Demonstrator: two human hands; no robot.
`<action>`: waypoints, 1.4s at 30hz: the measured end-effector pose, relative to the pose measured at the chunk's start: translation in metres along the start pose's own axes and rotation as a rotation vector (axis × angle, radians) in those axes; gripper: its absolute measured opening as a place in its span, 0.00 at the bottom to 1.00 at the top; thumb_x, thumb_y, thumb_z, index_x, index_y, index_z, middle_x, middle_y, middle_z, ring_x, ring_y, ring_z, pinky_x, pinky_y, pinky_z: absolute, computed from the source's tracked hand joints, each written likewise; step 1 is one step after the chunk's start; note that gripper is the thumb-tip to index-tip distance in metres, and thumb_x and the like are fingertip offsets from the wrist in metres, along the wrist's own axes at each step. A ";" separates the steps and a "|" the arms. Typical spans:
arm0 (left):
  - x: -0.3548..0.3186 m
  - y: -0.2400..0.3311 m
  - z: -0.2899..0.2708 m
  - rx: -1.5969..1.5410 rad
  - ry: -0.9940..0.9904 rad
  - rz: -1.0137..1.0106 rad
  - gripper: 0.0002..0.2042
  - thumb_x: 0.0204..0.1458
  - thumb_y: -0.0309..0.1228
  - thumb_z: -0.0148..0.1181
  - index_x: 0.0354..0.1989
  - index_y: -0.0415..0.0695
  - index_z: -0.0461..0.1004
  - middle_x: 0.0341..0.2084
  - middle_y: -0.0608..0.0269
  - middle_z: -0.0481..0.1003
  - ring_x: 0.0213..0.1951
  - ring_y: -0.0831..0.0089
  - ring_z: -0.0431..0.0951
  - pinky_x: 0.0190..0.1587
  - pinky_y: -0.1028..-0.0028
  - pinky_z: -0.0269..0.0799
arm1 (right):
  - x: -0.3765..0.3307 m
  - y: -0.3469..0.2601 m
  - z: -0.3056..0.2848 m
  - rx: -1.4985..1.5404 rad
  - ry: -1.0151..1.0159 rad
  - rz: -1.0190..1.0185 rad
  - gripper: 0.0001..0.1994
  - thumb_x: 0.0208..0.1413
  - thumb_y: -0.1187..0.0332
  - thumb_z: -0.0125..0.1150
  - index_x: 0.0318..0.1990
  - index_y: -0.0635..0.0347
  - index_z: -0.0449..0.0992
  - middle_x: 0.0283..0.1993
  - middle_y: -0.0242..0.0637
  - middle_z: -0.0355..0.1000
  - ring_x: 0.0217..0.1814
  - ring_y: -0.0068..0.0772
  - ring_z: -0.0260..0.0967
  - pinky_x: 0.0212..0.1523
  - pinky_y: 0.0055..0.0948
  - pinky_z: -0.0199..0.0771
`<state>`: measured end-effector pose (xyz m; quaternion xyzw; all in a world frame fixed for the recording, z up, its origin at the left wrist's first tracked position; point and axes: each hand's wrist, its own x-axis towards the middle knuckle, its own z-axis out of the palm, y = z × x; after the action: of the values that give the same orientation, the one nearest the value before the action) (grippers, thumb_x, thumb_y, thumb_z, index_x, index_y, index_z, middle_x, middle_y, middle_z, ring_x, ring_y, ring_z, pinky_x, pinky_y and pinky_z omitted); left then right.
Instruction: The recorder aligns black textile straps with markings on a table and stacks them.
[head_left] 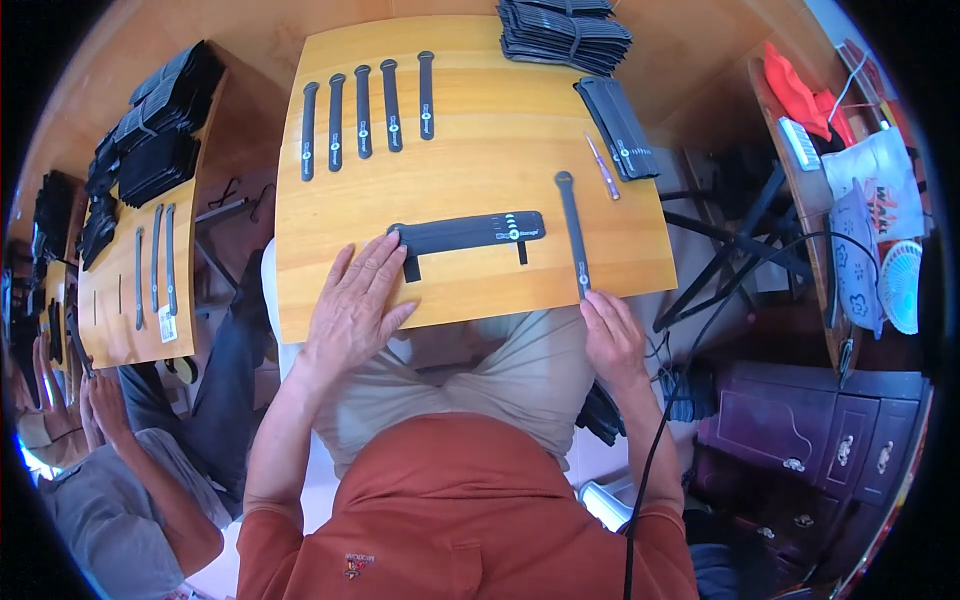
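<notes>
Several outstretched left fingers [374, 258] touch strap [460, 232].

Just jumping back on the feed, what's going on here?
A person sits at a wooden table with both hands on black straps. The left hand rests on the left end of a wide strap lying crosswise; the right hand's fingertips are at the near end of a narrow strap. Five more narrow straps lie in a row, far left. A thin tool and a strap pile lie to the right.
</notes>
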<state>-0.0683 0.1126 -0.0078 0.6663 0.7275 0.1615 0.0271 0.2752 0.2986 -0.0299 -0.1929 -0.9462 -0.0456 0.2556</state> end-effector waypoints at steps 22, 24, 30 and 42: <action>-0.015 0.083 -0.016 -0.468 0.145 0.210 0.28 0.49 0.17 0.67 0.62 0.32 0.71 0.37 0.48 0.79 0.34 0.53 0.82 0.38 0.61 0.79 | 0.024 -0.058 -0.070 1.424 0.220 0.634 0.14 0.63 0.79 0.65 0.54 0.74 0.76 0.50 0.49 0.77 0.46 0.36 0.80 0.48 0.35 0.84; -0.019 0.076 -0.019 -0.596 0.077 0.099 0.20 0.58 0.20 0.63 0.60 0.33 0.74 0.35 0.51 0.78 0.33 0.58 0.82 0.37 0.66 0.79 | 0.028 -0.054 -0.058 1.429 0.201 0.637 0.13 0.63 0.79 0.65 0.54 0.74 0.76 0.48 0.48 0.77 0.46 0.35 0.80 0.48 0.34 0.84; -0.025 0.057 -0.022 -0.942 -0.094 -0.288 0.12 0.65 0.24 0.61 0.54 0.34 0.79 0.33 0.54 0.77 0.31 0.69 0.81 0.37 0.71 0.77 | 0.038 -0.040 -0.021 1.193 0.140 0.717 0.08 0.64 0.78 0.64 0.48 0.74 0.80 0.44 0.41 0.78 0.39 0.26 0.78 0.39 0.23 0.79; -0.009 0.031 -0.002 -1.052 0.198 -0.604 0.05 0.62 0.23 0.65 0.42 0.35 0.83 0.31 0.64 0.79 0.30 0.81 0.77 0.33 0.80 0.74 | 0.078 -0.027 0.022 0.984 0.113 0.765 0.08 0.63 0.75 0.68 0.46 0.71 0.82 0.33 0.35 0.79 0.30 0.20 0.75 0.33 0.21 0.76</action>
<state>-0.0376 0.1053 0.0011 0.3099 0.7059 0.5451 0.3292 0.1923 0.3042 -0.0099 -0.3749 -0.7055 0.4801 0.3624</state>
